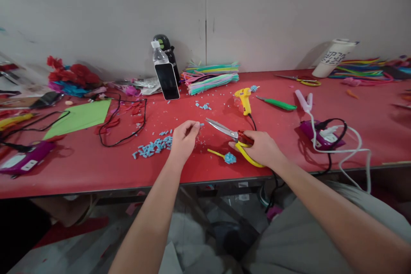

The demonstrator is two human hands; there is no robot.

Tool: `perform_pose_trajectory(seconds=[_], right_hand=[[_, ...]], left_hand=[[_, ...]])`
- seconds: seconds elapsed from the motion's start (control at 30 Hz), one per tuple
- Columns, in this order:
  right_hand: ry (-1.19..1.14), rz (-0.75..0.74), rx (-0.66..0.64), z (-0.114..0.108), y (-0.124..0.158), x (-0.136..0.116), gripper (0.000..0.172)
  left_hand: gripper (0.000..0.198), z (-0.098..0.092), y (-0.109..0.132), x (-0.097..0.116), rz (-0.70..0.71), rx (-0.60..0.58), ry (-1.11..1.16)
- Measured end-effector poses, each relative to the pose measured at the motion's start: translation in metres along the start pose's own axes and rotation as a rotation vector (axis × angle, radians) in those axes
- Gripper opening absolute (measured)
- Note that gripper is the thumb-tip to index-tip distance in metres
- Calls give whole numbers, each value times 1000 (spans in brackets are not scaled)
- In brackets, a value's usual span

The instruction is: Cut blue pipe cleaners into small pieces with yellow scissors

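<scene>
My left hand [184,139] is closed in a pinch on a short light-blue piece [201,124] that looks like cut pipe cleaner. Scissors [224,129] with red and yellow handles are in my right hand [261,147], their tips pointing left toward the pinched piece without touching it. A pile of short blue pieces [152,149] lies just left of my left hand. Between the hands and nearer the table edge rests a blue cluster [230,158] on a yellow stem. The palm side of my left hand is hidden.
A yellow glue gun [244,99], a green-handled tool [279,104] and a purple power strip [321,135] are on the right. Pipe cleaners [212,78], a propped phone [167,81] and a bottle [159,53] stand at the back. Green paper [80,117] and a black cable [123,140] lie left.
</scene>
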State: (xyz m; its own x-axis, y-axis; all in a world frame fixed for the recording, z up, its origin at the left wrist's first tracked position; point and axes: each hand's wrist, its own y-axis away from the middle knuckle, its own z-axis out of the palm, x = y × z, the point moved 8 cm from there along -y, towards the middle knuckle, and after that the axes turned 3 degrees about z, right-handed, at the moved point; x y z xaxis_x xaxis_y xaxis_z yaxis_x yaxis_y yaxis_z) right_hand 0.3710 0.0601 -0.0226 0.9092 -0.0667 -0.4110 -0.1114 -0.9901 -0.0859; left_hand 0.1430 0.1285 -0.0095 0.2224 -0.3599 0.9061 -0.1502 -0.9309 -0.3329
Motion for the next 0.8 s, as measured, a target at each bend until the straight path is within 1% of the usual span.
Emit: perform_pose_trajectory(seconds=[0.17,0.37,0.6,0.8], right_hand=[[44,3,3,-1,1,-4,40],[78,19,7,-1,1,-4,41],[87,12,7,2,0,-4,42],[78,-6,15,2,-1,-7,44]], left_hand=[[30,5,-1,0,-22,-15,65],[32,11,-4,-7,-98,-29,196],[28,24,-4,-18,-193,-92,401],[25,29,-5,-23,-210,-130,455]])
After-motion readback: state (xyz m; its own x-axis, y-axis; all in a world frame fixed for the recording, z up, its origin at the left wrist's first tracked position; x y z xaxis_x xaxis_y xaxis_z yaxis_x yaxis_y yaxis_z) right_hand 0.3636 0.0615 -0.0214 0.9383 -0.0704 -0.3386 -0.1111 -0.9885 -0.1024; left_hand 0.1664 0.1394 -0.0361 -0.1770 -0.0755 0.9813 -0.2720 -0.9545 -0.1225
